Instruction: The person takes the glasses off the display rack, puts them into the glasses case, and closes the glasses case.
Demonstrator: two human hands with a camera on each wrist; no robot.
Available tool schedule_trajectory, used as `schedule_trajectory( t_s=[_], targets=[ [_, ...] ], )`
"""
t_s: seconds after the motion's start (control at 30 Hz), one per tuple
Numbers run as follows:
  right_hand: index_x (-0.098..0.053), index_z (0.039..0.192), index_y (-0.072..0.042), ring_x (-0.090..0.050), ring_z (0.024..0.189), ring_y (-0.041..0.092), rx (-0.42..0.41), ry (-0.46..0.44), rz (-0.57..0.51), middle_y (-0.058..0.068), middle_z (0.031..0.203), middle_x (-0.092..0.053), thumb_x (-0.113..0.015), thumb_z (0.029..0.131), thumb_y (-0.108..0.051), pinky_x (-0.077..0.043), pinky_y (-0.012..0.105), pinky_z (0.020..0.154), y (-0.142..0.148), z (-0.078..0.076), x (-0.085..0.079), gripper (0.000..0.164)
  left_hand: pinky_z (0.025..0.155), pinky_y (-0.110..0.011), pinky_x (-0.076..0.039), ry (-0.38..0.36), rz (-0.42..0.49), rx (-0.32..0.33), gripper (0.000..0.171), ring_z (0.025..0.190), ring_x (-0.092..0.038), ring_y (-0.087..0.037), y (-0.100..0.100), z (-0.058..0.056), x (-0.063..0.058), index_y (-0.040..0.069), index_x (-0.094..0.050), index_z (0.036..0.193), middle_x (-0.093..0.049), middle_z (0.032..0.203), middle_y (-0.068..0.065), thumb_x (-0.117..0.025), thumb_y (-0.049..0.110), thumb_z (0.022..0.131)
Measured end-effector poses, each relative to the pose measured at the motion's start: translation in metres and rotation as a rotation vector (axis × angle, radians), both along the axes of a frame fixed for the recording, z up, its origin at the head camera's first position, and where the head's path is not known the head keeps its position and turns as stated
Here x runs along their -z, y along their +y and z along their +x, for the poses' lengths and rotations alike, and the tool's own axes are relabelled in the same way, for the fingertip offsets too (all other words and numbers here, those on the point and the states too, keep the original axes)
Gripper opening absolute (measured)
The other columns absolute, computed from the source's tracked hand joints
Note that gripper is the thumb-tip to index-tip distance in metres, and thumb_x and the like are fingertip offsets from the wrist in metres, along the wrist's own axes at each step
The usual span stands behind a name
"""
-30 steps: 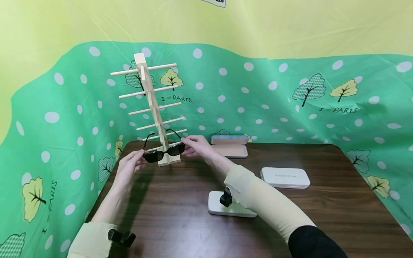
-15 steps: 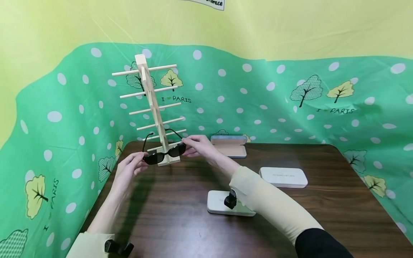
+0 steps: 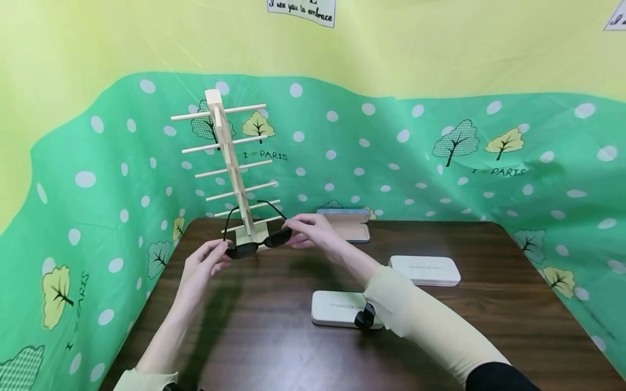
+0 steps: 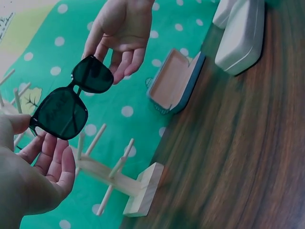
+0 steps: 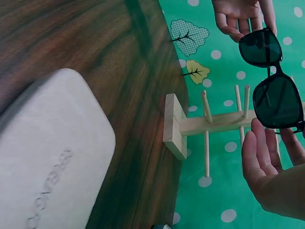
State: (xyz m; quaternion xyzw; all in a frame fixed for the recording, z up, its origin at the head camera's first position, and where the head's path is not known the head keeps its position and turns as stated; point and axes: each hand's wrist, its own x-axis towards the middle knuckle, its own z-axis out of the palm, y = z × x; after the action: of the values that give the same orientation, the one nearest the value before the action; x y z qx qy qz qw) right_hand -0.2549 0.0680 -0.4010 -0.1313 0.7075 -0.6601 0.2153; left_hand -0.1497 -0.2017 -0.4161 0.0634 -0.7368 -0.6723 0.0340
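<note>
Both hands hold a pair of black sunglasses (image 3: pixel 245 250) with dark lenses, one hand at each end of the frame. My left hand (image 3: pixel 201 265) pinches the left hinge area between thumb and fingers. At the other end, my right hand (image 3: pixel 315 232) pinches the right hinge area. The temples are unfolded and point away, toward a pale wooden display stand (image 3: pixel 230 157) with several pairs of pegs. In the left wrist view the sunglasses (image 4: pixel 62 113) hang in the air, apart from the table. Whether the temple tips touch the pegs cannot be told.
An open glasses case (image 3: pixel 356 232) with a pink lining lies at the back of the brown table (image 3: pixel 274 347). Two closed white cases, one nearer (image 3: pixel 332 308) and one farther right (image 3: pixel 424 270), lie on the tabletop. A green and yellow patterned cloth (image 3: pixel 391 141) hangs behind.
Both hands have drawn the sunglasses slightly toward me and to the right, away from the stand. The head view has tilted up a little. The cases stay put.
</note>
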Motion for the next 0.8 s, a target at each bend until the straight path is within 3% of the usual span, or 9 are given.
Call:
schedule_trajectory(
  t_s=[0.27, 0.5, 0.7, 0.8],
  targets=[
    [-0.069, 0.123, 0.001, -0.077, 0.087, 0.017, 0.003, 0.047, 0.005, 0.014, 0.117, -0.073, -0.063, 0.103, -0.025, -0.061, 0.048, 0.093, 0.025, 0.018, 0.004, 0.033, 0.086, -0.020, -0.056, -0.018, -0.076, 0.000, 0.047, 0.089, -0.070, -0.004, 0.019, 0.010, 0.005, 0.003, -0.061, 0.135, -0.072, 0.107, 0.017, -0.060, 0.038, 0.104],
    [-0.068, 0.125, 0.000, -0.075, 0.104, 0.030, 0.064, 0.037, -0.010, 0.012, 0.122, -0.070, -0.065, 0.102, -0.027, -0.053, 0.057, 0.104, 0.048, 0.034, 0.011, 0.036, 0.086, -0.021, -0.057, 0.017, -0.070, 0.009, 0.038, 0.094, -0.068, -0.002, 0.042, 0.009, 0.016, 0.001, -0.064, 0.131, -0.072, 0.112, 0.006, -0.062, 0.027, 0.104],
    [-0.066, 0.130, 0.004, -0.074, 0.104, 0.027, 0.155, 0.043, -0.032, 0.008, 0.121, -0.071, -0.064, 0.103, -0.027, -0.054, 0.052, 0.105, 0.068, 0.048, 0.020, 0.041, 0.087, -0.022, -0.058, 0.049, -0.039, -0.005, 0.037, 0.093, -0.069, -0.004, 0.067, 0.006, 0.026, 0.002, -0.065, 0.132, -0.073, 0.118, -0.004, -0.063, 0.025, 0.104],
    [-0.066, 0.130, 0.004, -0.075, 0.101, 0.023, 0.207, 0.045, -0.032, 0.008, 0.119, -0.071, -0.064, 0.103, -0.027, -0.055, 0.050, 0.104, 0.079, 0.056, 0.025, 0.041, 0.087, -0.022, -0.058, 0.076, -0.027, -0.016, 0.037, 0.094, -0.069, -0.005, 0.080, 0.005, 0.031, 0.007, -0.065, 0.137, -0.072, 0.122, -0.009, -0.063, 0.024, 0.103]
  ],
)
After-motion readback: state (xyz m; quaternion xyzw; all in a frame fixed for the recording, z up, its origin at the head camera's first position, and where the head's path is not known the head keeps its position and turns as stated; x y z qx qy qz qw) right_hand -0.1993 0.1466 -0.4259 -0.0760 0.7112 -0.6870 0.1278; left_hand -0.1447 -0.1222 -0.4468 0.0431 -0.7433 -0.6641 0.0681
